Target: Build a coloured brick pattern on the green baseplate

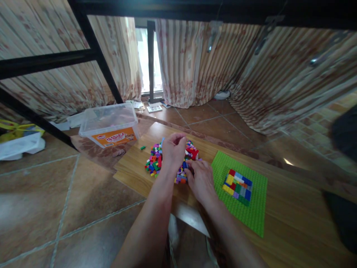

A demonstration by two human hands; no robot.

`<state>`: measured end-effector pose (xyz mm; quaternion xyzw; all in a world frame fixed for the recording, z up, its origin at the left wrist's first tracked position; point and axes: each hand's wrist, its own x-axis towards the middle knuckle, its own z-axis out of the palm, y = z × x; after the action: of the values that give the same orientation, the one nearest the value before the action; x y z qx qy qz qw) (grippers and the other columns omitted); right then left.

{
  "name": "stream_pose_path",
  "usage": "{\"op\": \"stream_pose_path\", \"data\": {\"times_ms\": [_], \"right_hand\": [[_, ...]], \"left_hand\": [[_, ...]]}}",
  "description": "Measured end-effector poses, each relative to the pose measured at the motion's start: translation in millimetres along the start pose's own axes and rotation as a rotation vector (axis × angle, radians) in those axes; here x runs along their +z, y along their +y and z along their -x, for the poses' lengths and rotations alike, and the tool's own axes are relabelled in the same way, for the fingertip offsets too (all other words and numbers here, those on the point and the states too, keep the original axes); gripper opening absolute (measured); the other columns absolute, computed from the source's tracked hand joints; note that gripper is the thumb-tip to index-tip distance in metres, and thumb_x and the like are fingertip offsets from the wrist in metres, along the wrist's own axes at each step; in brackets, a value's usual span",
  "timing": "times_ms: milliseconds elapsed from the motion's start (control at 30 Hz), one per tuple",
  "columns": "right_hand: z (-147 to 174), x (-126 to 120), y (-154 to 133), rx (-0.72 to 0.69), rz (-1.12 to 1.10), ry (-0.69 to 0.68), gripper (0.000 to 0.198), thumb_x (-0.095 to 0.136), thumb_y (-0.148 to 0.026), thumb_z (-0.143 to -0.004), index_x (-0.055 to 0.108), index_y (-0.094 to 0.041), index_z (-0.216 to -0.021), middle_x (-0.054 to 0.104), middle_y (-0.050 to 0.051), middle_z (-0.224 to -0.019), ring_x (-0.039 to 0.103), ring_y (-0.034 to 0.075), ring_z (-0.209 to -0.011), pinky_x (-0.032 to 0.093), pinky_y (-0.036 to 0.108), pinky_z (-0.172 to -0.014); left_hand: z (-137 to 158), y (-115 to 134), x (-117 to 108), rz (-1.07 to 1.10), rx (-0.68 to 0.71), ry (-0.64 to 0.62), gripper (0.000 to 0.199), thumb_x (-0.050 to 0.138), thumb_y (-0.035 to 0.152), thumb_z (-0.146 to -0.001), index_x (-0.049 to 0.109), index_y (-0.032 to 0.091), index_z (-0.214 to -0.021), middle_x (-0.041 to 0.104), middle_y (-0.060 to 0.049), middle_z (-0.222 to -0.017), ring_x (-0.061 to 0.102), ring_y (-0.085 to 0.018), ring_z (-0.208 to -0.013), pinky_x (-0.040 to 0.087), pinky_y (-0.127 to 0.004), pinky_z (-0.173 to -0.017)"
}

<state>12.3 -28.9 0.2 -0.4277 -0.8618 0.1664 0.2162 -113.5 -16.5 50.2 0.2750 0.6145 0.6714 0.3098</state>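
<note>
A pile of small, many-coloured toy building bricks lies on the wooden table, partly hidden under my hands. Above its far side is my left hand, with the fingers curled in and the fingertips drawn together. Whatever they hold is too small to make out. My right hand rests at the pile's right edge, its thumb and bent fingers closed in among the bricks; what is between them cannot be made out. To the right, a green baseplate carries a low, roughly square block of coloured bricks.
One green brick lies apart, left of the pile on the wooden table. Beyond the table's left end stands a clear plastic box with an orange label. Black metal bars cross overhead and at left. Striped curtains hang behind.
</note>
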Motion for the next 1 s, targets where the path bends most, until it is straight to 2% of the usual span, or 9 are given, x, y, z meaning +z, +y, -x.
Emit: {"op": "stream_pose_path", "data": {"times_ms": [333,533,600,767,867,1000], "right_hand": [[-5,7,-2,0.087,-0.093,0.016,0.029,0.056,-0.018,-0.082,0.068,-0.021,-0.108,0.07,0.009,-0.094,0.057,0.028,-0.093,0.042,0.044,-0.087],[-5,-2,0,0.132,-0.145,0.068,0.032,0.051,-0.017,-0.083,0.067,-0.019,-0.111,0.071,0.01,-0.097,0.057,0.028,-0.096,0.043,0.044,-0.09],[-6,-9,2,0.154,-0.188,0.113,0.032,0.051,-0.019,-0.083,0.066,-0.019,-0.112,0.072,0.009,-0.096,0.058,0.027,-0.097,0.043,0.043,-0.09],[-4,-27,5,0.236,-0.415,0.19,0.031,0.054,-0.024,-0.084,0.064,-0.02,-0.113,0.072,0.008,-0.099,0.063,0.023,-0.096,0.046,0.041,-0.09],[-1,-37,10,0.211,-0.515,0.193,0.033,0.055,-0.027,-0.084,0.061,-0.02,-0.117,0.072,0.006,-0.098,0.064,0.022,-0.095,0.046,0.041,-0.092],[4,-55,20,0.093,-0.619,0.046,0.045,0.062,-0.029,-0.083,0.056,-0.023,-0.127,0.069,0.002,-0.095,0.064,0.019,-0.093,0.046,0.038,-0.093]], "left_hand": [[-5,-4,-8,0.017,0.016,-0.019,0.015,0.061,0.021,-0.073,0.069,0.014,-0.084,0.066,0.001,-0.07,0.057,-0.01,-0.06,0.047,-0.021,-0.059],[-7,-6,-13,-0.114,0.044,-0.077,0.014,0.061,0.022,-0.074,0.069,0.014,-0.082,0.067,0.0,-0.071,0.058,-0.011,-0.064,0.046,-0.021,-0.061],[-6,-6,-14,-0.206,0.065,-0.151,0.013,0.061,0.023,-0.075,0.069,0.014,-0.079,0.066,-0.001,-0.07,0.057,-0.012,-0.065,0.045,-0.021,-0.061],[5,-7,-9,-0.26,0.044,-0.568,0.014,0.057,0.023,-0.077,0.068,0.014,-0.075,0.062,0.001,-0.066,0.053,-0.01,-0.06,0.042,-0.021,-0.056],[12,-7,-2,-0.2,0.004,-0.604,0.014,0.06,0.023,-0.076,0.069,0.013,-0.08,0.063,0.001,-0.069,0.053,-0.009,-0.06,0.042,-0.02,-0.054],[17,-1,4,-0.064,-0.107,-0.631,0.018,0.067,0.029,-0.073,0.068,0.012,-0.081,0.063,0.001,-0.068,0.052,-0.008,-0.059,0.041,-0.018,-0.053]]}}
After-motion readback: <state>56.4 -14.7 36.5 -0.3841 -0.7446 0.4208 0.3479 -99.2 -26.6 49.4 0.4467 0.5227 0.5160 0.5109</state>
